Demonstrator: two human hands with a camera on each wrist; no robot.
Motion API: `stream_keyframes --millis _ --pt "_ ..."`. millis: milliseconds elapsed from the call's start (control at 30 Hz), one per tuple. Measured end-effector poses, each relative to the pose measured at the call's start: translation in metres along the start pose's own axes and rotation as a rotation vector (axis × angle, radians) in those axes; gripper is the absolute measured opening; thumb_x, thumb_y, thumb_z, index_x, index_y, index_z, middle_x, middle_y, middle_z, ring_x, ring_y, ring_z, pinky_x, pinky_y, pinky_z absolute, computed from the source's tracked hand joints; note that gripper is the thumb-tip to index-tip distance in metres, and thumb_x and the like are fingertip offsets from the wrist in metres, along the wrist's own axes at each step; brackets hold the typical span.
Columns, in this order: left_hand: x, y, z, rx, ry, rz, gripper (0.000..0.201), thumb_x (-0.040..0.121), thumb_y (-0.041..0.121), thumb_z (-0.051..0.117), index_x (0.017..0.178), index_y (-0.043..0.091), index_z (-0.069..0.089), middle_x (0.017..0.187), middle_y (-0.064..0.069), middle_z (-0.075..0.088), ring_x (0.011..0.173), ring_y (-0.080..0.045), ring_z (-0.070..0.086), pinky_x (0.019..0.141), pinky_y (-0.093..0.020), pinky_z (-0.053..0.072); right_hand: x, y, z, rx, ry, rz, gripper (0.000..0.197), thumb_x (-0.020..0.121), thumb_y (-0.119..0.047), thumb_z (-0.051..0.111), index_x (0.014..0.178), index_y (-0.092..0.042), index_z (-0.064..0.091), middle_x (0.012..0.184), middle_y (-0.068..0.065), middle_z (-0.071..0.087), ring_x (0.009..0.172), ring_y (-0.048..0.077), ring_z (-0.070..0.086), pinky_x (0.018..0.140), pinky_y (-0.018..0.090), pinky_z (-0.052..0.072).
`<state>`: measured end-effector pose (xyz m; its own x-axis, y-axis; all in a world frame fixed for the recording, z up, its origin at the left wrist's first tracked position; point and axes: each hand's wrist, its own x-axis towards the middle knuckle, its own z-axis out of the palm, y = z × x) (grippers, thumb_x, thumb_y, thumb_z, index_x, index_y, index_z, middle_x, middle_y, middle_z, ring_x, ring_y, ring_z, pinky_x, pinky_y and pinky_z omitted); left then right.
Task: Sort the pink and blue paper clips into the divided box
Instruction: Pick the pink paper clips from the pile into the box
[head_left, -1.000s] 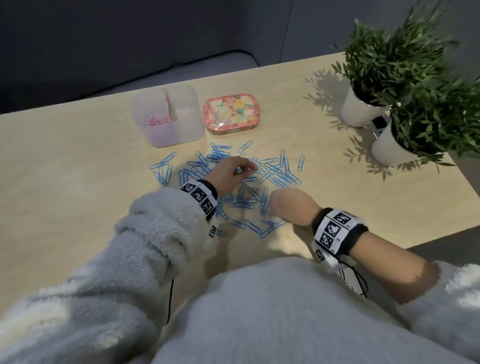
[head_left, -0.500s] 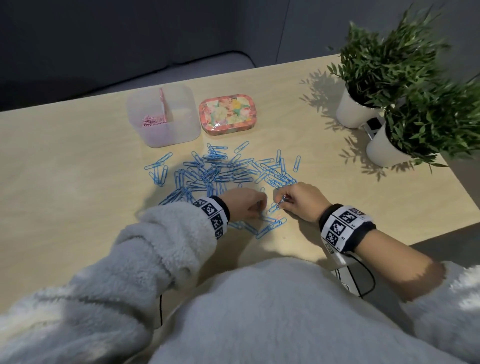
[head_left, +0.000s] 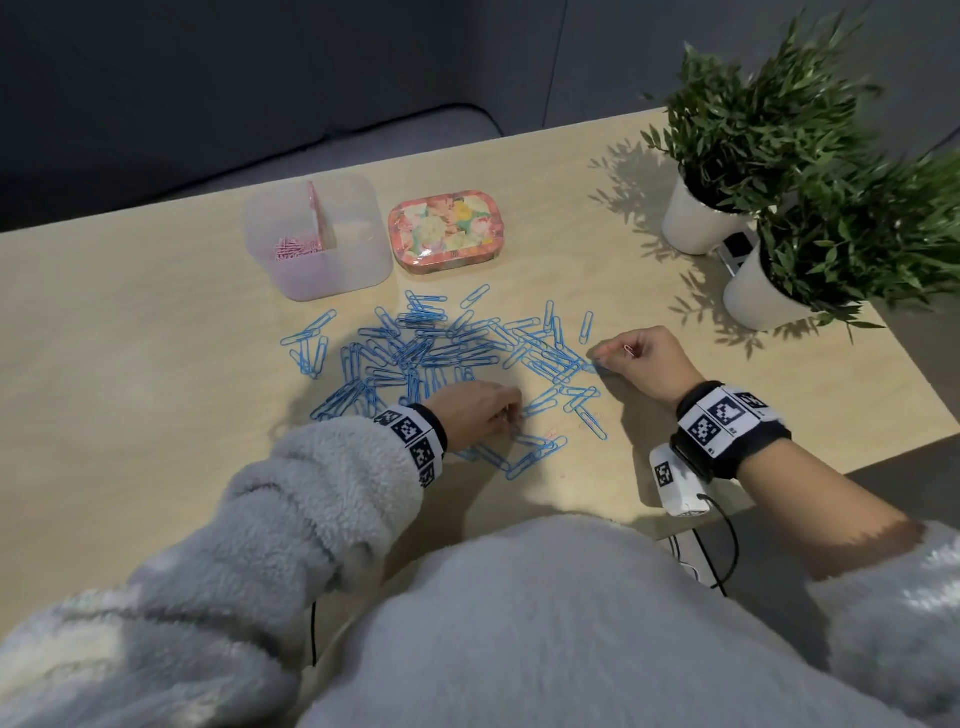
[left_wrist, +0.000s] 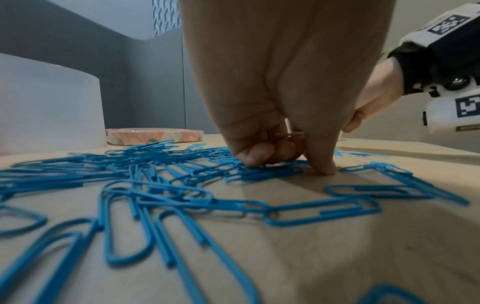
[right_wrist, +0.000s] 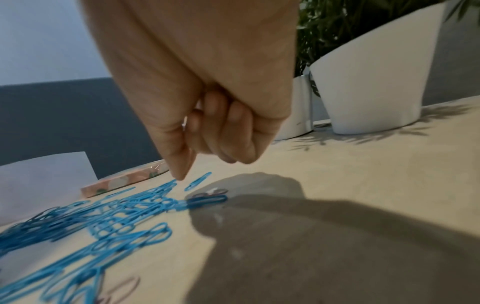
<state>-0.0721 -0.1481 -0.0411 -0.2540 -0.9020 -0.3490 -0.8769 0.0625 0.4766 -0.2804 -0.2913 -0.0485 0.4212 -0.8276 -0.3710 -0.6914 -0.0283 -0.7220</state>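
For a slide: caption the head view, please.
Both hands pick among blue paper clips; pink clips already fill one side of the divided box.

blue paper clips (head_left: 441, 353) lie scattered before the divided box (head_left: 317, 239) holding pink clips (head_left: 296, 247).

I see a dim room with the bench (head_left: 156, 322) lit from the upper right: the 2 potted plants (head_left: 769, 130) throw crisp leaf shadows leftward. In my right wrist view the right hand (right_wrist: 207, 98) casts a broad dark shadow (motion-blurred there). Nearest blue paper clips (left_wrist: 155, 216) go soft, and the edges bow.
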Motion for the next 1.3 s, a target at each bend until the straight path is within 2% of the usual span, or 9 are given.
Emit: stream_keyframes --millis 200,367,533,700,800,867,1000,1167,1300 --pt "0.004 0.001 -0.003 -0.005 -0.051 -0.016 0.014 0.088 0.016 0.054 0.100 0.013 0.060 0.109 -0.007 0.062 0.105 -0.025 0.056 0.084 -0.036 0.045 -0.017 0.000 -0.003 -0.271 0.169 0.044 0.026 0.080 -0.017 0.061 0.056 -0.027 0.054 0.067 0.001 0.059 0.073 0.027 0.054 0.069 0.029 0.041" --pt "0.004 -0.007 -0.007 -0.039 -0.025 -0.040 0.019 0.092 0.021 0.051 0.102 0.009 0.060 0.106 -0.010 0.061 0.098 -0.025 0.056 0.083 -0.033 0.042 -0.026 0.004 0.000 -0.342 0.134 0.014 0.012 0.080 -0.020 0.064 0.090 -0.025 0.066 0.058 -0.011 0.044 0.075 0.021 0.048 0.068 0.027 0.033" --pt "0.003 -0.017 -0.021 -0.379 0.080 -0.155 0.017 0.092 0.017 0.052 0.096 0.008 0.065 0.085 -0.003 0.059 0.078 -0.015 0.051 0.068 -0.024 0.038 -0.014 0.000 0.002 -0.354 0.208 0.015 0.007 0.081 -0.025 0.065 0.086 -0.020 0.066 0.066 -0.005 0.053 0.077 0.022 0.049 0.068 0.027 0.034" --pt "0.005 -0.020 -0.026 -0.317 0.128 -0.194 0.018 0.092 0.022 0.051 0.096 0.009 0.062 0.063 0.004 0.048 0.057 -0.012 0.042 0.054 -0.022 0.032 0.003 -0.002 0.001 -0.358 0.035 0.089 0.010 0.082 -0.018 0.062 0.072 -0.018 0.059 0.078 0.005 0.063 0.088 0.029 0.061 0.073 0.031 0.042" --pt "0.007 -0.013 -0.023 -0.222 0.084 -0.171 0.015 0.088 0.025 0.057 0.095 0.012 0.061 0.059 0.012 0.043 0.055 -0.004 0.042 0.053 -0.022 0.031 0.002 -0.006 -0.002 -0.188 0.038 0.053 0.021 0.083 -0.011 0.058 0.065 -0.019 0.051 0.080 0.008 0.063 0.076 0.023 0.058 0.072 0.028 0.046" --pt "0.010 -0.009 -0.020 -0.204 0.103 -0.181 0.018 0.087 0.028 0.058 0.097 0.014 0.061 0.066 0.009 0.051 0.064 -0.012 0.049 0.059 -0.024 0.036 -0.006 -0.009 -0.003 0.054 0.030 0.086 0.024 0.087 -0.006 0.053 0.066 -0.018 0.046 0.070 0.007 0.056 0.051 0.013 0.050 0.046 0.018 0.041" --pt "0.020 0.000 -0.014 -0.135 0.089 -0.142 0.018 0.084 0.026 0.062 0.099 0.015 0.061 0.099 -0.004 0.063 0.091 -0.021 0.058 0.074 -0.026 0.040 -0.025 -0.008 -0.003 0.515 -0.099 0.213 0.021 0.088 0.008 0.036 0.095 -0.006 0.049 0.055 0.011 0.050 0.031 0.012 0.033 0.033 0.010 0.022" --pt "0.029 0.007 -0.010 -0.072 0.049 -0.214 0.018 0.086 0.023 0.059 0.097 0.010 0.064 0.110 -0.012 0.061 0.104 -0.028 0.056 0.083 -0.033 0.044 -0.039 0.012 0.012 0.014 -0.165 0.017 0.023 0.083 -0.014 0.061 0.061 -0.016 0.056 0.048 -0.005 0.052 0.042 0.007 0.043 0.049 0.022 0.037" --pt "0.029 0.012 -0.010 -0.068 0.118 -0.228 0.017 0.088 0.015 0.052 0.100 0.005 0.060 0.112 -0.014 0.060 0.107 -0.028 0.054 0.087 -0.033 0.041 -0.041 0.018 0.025 -0.392 -0.161 -0.002 0.023 0.073 -0.031 0.074 0.065 -0.020 0.054 0.061 -0.005 0.056 0.061 0.017 0.050 0.065 0.033 0.043"
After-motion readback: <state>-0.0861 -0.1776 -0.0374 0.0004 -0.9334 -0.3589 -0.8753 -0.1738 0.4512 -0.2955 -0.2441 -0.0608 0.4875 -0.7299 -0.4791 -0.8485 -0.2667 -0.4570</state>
